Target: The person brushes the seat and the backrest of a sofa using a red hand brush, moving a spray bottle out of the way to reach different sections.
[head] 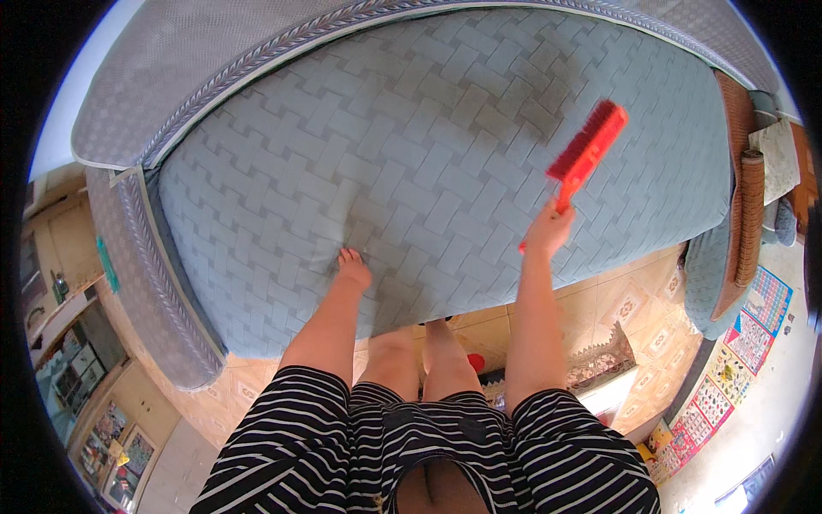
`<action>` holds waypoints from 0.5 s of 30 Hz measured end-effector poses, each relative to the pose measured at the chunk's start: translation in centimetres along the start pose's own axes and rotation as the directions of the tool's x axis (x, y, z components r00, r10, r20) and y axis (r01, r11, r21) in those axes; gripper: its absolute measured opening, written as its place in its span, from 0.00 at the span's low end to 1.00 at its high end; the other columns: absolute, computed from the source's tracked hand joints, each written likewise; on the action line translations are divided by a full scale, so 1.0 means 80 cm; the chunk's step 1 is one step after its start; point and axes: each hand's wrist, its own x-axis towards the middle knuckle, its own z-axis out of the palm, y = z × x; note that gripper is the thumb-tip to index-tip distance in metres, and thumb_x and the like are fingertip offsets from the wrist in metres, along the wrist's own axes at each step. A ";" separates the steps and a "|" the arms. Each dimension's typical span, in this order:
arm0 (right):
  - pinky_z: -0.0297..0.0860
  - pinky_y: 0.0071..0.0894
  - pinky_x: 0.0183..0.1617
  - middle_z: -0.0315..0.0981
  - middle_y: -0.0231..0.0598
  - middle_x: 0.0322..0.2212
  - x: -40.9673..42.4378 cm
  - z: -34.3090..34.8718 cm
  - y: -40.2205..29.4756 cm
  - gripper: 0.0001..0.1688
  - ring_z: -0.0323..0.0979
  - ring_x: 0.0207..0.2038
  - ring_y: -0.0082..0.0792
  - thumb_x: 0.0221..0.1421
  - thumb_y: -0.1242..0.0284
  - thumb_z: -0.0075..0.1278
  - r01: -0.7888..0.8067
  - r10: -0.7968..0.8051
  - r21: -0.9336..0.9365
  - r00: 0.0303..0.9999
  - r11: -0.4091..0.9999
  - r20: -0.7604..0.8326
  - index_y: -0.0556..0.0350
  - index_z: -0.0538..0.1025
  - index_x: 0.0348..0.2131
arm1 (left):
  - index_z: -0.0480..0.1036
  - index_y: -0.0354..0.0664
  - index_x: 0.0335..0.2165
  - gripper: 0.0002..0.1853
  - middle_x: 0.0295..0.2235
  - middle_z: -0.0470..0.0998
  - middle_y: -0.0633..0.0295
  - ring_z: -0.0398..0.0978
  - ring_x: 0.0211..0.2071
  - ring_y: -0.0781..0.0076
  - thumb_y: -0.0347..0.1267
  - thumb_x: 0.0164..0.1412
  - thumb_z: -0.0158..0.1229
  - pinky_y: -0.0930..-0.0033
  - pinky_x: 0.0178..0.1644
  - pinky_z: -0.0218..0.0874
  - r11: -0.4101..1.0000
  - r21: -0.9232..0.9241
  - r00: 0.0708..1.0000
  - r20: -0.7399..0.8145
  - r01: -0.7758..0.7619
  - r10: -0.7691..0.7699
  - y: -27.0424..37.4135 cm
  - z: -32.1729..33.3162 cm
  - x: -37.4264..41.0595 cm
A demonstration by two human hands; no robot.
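Observation:
My right hand (550, 230) is closed around the handle of a red plastic brush (594, 144) with dark red bristles. The brush is over the right part of a sofa seat in a blue-grey cover (411, 173) with a woven block pattern, its bristles turned to the upper left; whether they touch the cover cannot be told. My left hand (354, 268) rests on the seat near its front edge, fingers partly spread, holding nothing.
The grey sofa backrest (244, 51) curves along the far side, with an armrest (160, 283) at the left. A rolled brown mat (750, 218) lies at the right end. A lace-edged cloth (600, 363) is by the tiled floor (629, 305). Cabinets (131, 411) stand at the left.

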 end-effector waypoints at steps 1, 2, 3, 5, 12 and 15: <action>0.69 0.47 0.35 0.76 0.50 0.30 -0.016 0.012 -0.018 0.20 0.75 0.32 0.52 0.59 0.60 0.49 0.050 -0.057 0.065 0.993 0.997 0.103 0.54 0.69 0.44 | 0.50 0.22 0.60 0.34 0.65 0.42 0.38 0.37 0.65 0.31 0.39 0.64 0.38 0.42 0.67 0.34 1.000 0.005 1.000 0.022 -0.001 0.001 0.002 -0.005 -0.003; 0.69 0.47 0.36 0.76 0.50 0.30 -0.036 0.028 -0.044 0.19 0.75 0.33 0.52 0.59 0.60 0.48 0.093 -0.119 0.136 0.973 0.986 0.200 0.53 0.69 0.44 | 0.51 0.23 0.60 0.34 0.65 0.42 0.38 0.37 0.65 0.31 0.39 0.64 0.38 0.42 0.67 0.34 0.999 -0.039 1.000 -0.011 0.022 -0.022 0.000 -0.001 -0.001; 0.69 0.48 0.37 0.76 0.50 0.30 -0.057 0.041 -0.079 0.19 0.75 0.34 0.52 0.60 0.59 0.47 0.169 -0.166 0.019 0.923 0.985 0.346 0.52 0.69 0.45 | 0.53 0.23 0.60 0.33 0.65 0.42 0.38 0.37 0.65 0.31 0.39 0.63 0.39 0.42 0.67 0.34 0.995 -0.089 0.998 -0.039 0.051 -0.055 -0.006 0.011 0.001; 0.69 0.51 0.39 0.77 0.50 0.32 -0.075 0.069 -0.127 0.20 0.76 0.36 0.53 0.60 0.57 0.45 0.371 -0.253 -0.099 0.781 0.923 0.571 0.51 0.68 0.45 | 0.57 0.25 0.59 0.32 0.65 0.42 0.38 0.37 0.65 0.30 0.39 0.63 0.39 0.41 0.67 0.34 0.991 -0.114 0.994 -0.080 0.064 -0.074 -0.009 0.026 0.007; 0.70 0.56 0.39 0.77 0.52 0.33 0.051 0.123 -0.113 0.22 0.74 0.38 0.59 0.60 0.54 0.43 0.378 -0.267 -0.191 0.860 0.906 0.435 0.51 0.68 0.44 | 0.66 0.31 0.55 0.29 0.64 0.43 0.35 0.38 0.64 0.25 0.40 0.64 0.39 0.37 0.65 0.36 0.993 0.115 0.998 -0.059 0.016 -0.010 0.002 0.011 0.002; 0.69 0.57 0.38 0.77 0.54 0.33 0.102 0.074 -0.022 0.23 0.74 0.37 0.61 0.60 0.53 0.44 0.208 -0.197 -0.074 0.972 0.975 0.130 0.51 0.70 0.43 | 0.66 0.31 0.55 0.28 0.64 0.43 0.35 0.38 0.63 0.24 0.40 0.64 0.38 0.37 0.65 0.37 0.993 0.119 0.998 -0.054 0.019 -0.013 0.000 0.015 0.000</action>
